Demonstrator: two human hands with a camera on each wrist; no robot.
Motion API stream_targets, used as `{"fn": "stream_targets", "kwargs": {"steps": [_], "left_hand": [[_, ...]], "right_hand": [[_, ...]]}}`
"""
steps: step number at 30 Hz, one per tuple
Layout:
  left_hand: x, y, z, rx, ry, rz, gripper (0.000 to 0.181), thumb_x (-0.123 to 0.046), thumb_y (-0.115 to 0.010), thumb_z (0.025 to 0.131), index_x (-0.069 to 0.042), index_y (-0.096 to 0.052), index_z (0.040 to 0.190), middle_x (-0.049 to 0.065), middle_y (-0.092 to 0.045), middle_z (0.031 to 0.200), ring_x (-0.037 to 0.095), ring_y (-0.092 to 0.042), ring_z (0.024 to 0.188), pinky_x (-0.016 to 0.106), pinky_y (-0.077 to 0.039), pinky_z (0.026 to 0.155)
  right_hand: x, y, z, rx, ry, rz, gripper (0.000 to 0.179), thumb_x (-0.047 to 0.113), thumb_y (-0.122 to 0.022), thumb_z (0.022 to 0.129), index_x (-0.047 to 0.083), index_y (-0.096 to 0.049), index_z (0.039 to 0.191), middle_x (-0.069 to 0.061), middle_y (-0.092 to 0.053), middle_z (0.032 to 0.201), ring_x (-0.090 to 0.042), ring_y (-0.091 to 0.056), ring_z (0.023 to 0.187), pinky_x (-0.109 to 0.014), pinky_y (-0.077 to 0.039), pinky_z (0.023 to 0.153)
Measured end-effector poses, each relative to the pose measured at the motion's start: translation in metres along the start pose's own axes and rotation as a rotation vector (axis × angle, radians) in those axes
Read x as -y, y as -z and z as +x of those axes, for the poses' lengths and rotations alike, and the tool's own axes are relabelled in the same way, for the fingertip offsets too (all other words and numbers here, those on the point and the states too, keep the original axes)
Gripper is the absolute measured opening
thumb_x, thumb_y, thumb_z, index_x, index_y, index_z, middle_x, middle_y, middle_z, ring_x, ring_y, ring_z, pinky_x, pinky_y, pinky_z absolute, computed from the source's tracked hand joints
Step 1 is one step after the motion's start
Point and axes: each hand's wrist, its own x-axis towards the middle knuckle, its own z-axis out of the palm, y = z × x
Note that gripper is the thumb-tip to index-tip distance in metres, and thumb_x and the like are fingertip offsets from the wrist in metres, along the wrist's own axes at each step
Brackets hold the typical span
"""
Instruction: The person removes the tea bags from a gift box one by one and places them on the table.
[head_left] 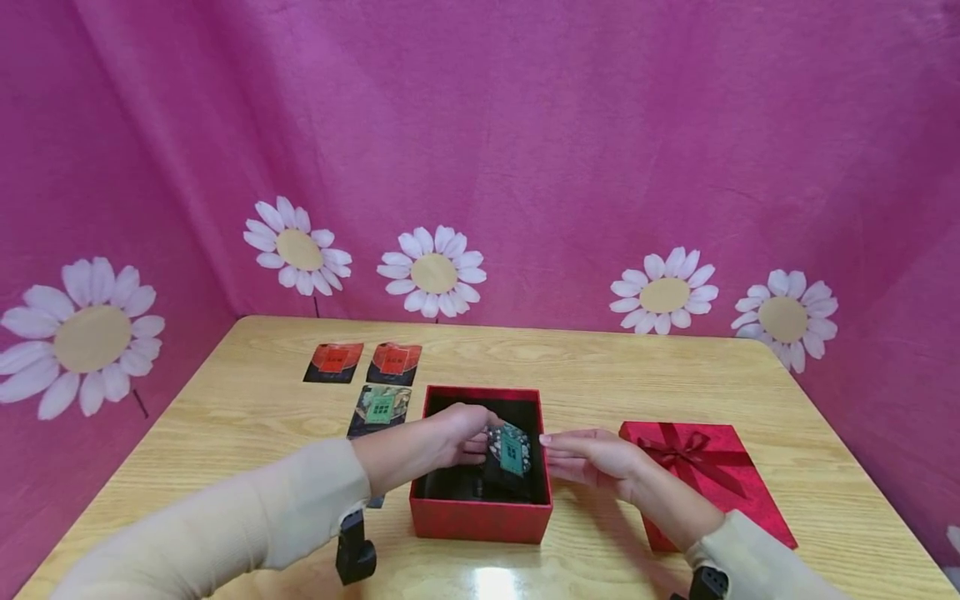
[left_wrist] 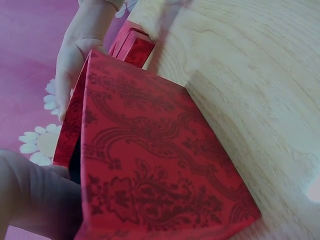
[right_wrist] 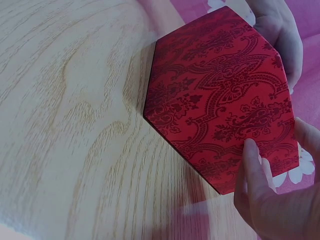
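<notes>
A red patterned box (head_left: 482, 521) without its lid stands on the table, dark inside. My left hand (head_left: 467, 433) reaches over its left wall and pinches a dark flat packet (head_left: 512, 454) with a green label, tilted inside the box. In the left wrist view, the box wall hides most of that hand's fingers. Against the outside of the right wall rests my right hand (head_left: 588, 458), its fingers extended and its thumb at the rim. In the right wrist view, fingertips (right_wrist: 251, 145) touch the patterned wall.
A red lid (head_left: 712, 475) with a ribbon bow lies right of the box. Two red-and-black packets (head_left: 333, 362) lie at the back left. In front of them is a green-labelled packet (head_left: 380, 407), partly behind my left forearm. A pink daisy-print cloth (head_left: 525, 167) hangs behind the table.
</notes>
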Motion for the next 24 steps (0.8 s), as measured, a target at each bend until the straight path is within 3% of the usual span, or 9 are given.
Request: {"fn": "stream_targets", "kwargs": {"steps": [5, 11, 15, 19, 24], "left_hand": [[-0.001, -0.008, 0.003, 0.049, -0.012, -0.002, 0.03, -0.01, -0.054, 0.092, 0.001, -0.055, 0.12, 0.022, -0.06, 0.119, 0.03, -0.059, 0.108, 0.045, -0.049, 0.103], [0.002, -0.019, 0.007, 0.065, -0.015, 0.016, 0.012, -0.006, -0.053, 0.091, 0.0, -0.058, 0.101, 0.013, -0.061, 0.094, 0.024, -0.061, 0.093, 0.045, -0.051, 0.1], [0.006, -0.023, 0.007, 0.068, -0.019, 0.027, 0.013, 0.0, -0.051, 0.091, 0.003, -0.057, 0.101, 0.011, -0.062, 0.086, 0.021, -0.063, 0.084, 0.044, -0.054, 0.096], [0.006, -0.02, 0.006, 0.072, -0.039, 0.022, 0.02, 0.003, -0.05, 0.089, 0.007, -0.056, 0.108, 0.015, -0.066, 0.092, 0.021, -0.064, 0.083, 0.045, -0.054, 0.095], [-0.001, -0.011, 0.002, 0.082, -0.039, 0.007, 0.031, 0.001, -0.051, 0.09, 0.009, -0.05, 0.121, 0.023, -0.064, 0.11, 0.026, -0.065, 0.094, 0.048, -0.053, 0.096]], "right_hand": [[0.0, 0.0, 0.001, 0.019, 0.008, 0.008, 0.057, 0.025, -0.063, 0.093, -0.01, -0.046, 0.134, -0.006, -0.073, 0.107, -0.015, -0.072, 0.093, -0.029, -0.057, 0.089], [-0.001, 0.0, 0.002, 0.028, 0.013, -0.006, 0.052, 0.024, -0.064, 0.092, -0.009, -0.051, 0.13, -0.004, -0.074, 0.102, -0.013, -0.072, 0.093, -0.029, -0.056, 0.089], [-0.002, 0.0, 0.001, 0.031, 0.012, -0.006, 0.051, 0.025, -0.065, 0.092, -0.009, -0.053, 0.129, -0.003, -0.074, 0.102, -0.013, -0.072, 0.093, -0.029, -0.056, 0.089], [-0.001, 0.001, 0.0, 0.041, 0.02, -0.006, 0.053, 0.023, -0.064, 0.092, -0.01, -0.051, 0.131, -0.004, -0.074, 0.103, -0.013, -0.071, 0.093, -0.028, -0.057, 0.089], [-0.002, 0.003, 0.002, 0.047, 0.033, 0.001, 0.05, 0.023, -0.066, 0.091, -0.009, -0.053, 0.128, -0.002, -0.074, 0.099, -0.012, -0.071, 0.091, -0.028, -0.057, 0.088]]}}
